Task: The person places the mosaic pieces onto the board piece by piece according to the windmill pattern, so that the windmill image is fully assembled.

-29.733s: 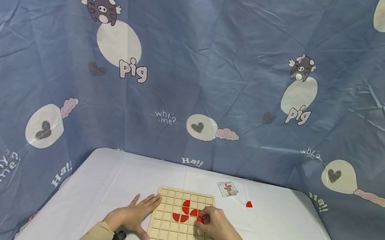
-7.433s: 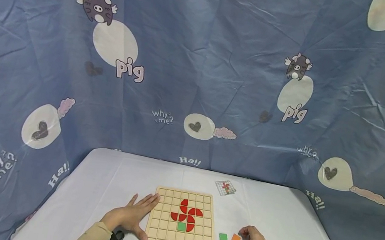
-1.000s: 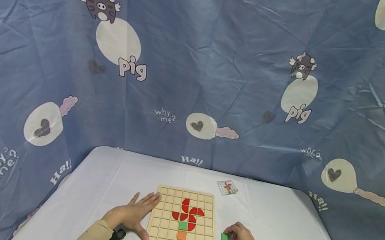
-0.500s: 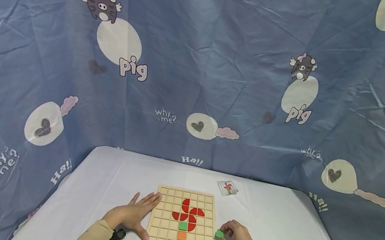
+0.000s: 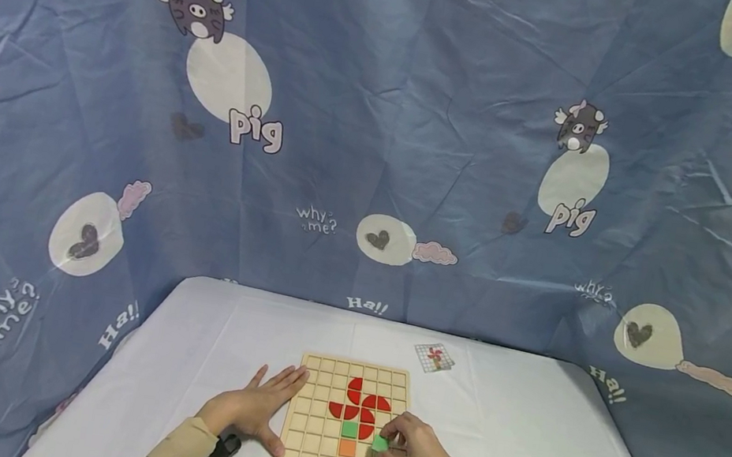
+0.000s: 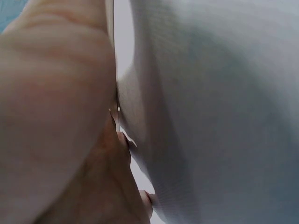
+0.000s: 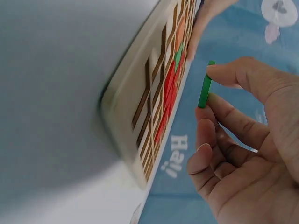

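Observation:
In the head view a wooden grid board (image 5: 307, 443) lies on the white table. My left hand (image 5: 249, 410) rests spread along its left edge, fingers straight. My right hand (image 5: 416, 454) pinches a green square tile (image 5: 380, 443) between thumb and fingers, over the right part of the board. The right wrist view shows this tile (image 7: 205, 86) edge-on, held at the fingertips. Red quarter-circle pieces (image 5: 368, 416) form a pinwheel on the board. Below them sit another green square tile (image 5: 349, 430) and, one cell lower, an orange square tile (image 5: 347, 448). The left wrist view shows mostly palm and tablecloth.
Behind the board's right corner lies a small pattern card (image 5: 434, 358) with a printed red pinwheel. A blue curtain (image 5: 302, 266) with pig drawings hangs at the table's back and sides. White tablecloth (image 5: 533, 447) stretches to the right of the board.
My right hand has carried the green tile leftward, from the tablecloth right of the board to above its right cells. The left hand stays in place. Earlier, the orange tile went onto the board.

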Action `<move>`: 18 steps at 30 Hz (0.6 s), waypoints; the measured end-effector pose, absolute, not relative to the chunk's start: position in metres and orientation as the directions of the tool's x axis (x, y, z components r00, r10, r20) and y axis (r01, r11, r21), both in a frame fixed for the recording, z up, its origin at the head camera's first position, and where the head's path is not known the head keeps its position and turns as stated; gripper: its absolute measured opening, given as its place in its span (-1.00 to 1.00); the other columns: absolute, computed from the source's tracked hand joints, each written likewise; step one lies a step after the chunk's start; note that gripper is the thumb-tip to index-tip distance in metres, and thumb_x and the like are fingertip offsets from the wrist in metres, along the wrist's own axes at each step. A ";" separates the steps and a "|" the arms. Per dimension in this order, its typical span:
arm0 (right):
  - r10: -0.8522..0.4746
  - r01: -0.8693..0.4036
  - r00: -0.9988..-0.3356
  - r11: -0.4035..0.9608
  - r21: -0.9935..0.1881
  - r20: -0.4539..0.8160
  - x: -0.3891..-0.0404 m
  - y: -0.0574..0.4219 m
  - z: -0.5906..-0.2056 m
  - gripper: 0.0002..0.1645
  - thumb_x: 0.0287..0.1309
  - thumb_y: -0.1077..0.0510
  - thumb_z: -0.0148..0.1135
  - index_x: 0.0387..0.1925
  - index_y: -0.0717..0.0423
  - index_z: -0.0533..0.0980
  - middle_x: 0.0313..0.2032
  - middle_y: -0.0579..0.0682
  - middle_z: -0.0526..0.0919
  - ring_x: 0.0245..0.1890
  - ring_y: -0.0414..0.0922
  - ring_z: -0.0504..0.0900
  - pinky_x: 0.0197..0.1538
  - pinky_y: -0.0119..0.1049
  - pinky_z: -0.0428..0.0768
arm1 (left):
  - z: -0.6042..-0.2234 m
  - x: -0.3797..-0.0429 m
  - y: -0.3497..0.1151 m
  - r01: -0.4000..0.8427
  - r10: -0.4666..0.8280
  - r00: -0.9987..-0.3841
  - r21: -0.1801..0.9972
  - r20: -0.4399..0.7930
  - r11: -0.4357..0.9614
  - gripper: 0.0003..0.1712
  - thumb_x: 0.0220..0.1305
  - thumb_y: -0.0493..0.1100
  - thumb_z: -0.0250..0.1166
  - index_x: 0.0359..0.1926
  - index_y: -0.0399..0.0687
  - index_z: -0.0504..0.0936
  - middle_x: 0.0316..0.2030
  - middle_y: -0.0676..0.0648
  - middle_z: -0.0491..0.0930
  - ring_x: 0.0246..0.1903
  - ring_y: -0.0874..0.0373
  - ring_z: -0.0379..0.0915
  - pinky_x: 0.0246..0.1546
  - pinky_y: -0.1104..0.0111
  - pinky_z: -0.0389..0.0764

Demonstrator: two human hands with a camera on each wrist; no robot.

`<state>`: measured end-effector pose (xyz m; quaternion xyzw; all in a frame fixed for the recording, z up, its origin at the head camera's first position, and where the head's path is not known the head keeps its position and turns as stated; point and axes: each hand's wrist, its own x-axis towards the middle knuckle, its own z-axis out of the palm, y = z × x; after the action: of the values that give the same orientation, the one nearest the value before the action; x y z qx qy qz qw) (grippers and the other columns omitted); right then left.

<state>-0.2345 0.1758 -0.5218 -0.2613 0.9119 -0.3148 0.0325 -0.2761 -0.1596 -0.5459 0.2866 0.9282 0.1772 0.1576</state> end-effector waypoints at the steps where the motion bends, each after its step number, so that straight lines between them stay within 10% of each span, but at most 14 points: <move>1: -0.507 -0.463 -0.856 0.661 -0.591 0.103 -0.234 0.172 -0.522 -0.81 0.00 0.17 0.41 -0.29 0.02 0.59 -0.32 -0.23 0.56 -0.38 -0.32 0.48 -0.36 -0.51 0.54 | -0.546 -0.276 -0.160 0.475 0.588 -0.786 0.422 -0.190 0.772 0.57 -0.34 0.46 0.43 0.53 -0.13 -0.22 0.54 -0.16 -0.27 0.52 -0.15 -0.37 0.41 -0.27 -0.37; 18: -0.604 -0.542 -0.794 0.651 -0.531 0.068 -0.222 0.138 -0.536 -0.78 -0.06 0.09 0.47 -0.32 -0.06 0.60 -0.38 -0.33 0.50 -0.39 -0.43 0.38 -0.35 -0.59 0.45 | -0.548 -0.278 -0.160 0.478 0.588 -0.786 0.415 -0.192 0.774 0.58 -0.36 0.46 0.42 0.53 -0.11 -0.23 0.54 -0.15 -0.28 0.52 -0.14 -0.37 0.41 -0.26 -0.38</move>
<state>-0.2222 0.1379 -0.5359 -0.3160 0.9069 -0.2728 0.0574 -0.2777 -0.1596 -0.5484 0.2870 0.9286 0.1749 0.1572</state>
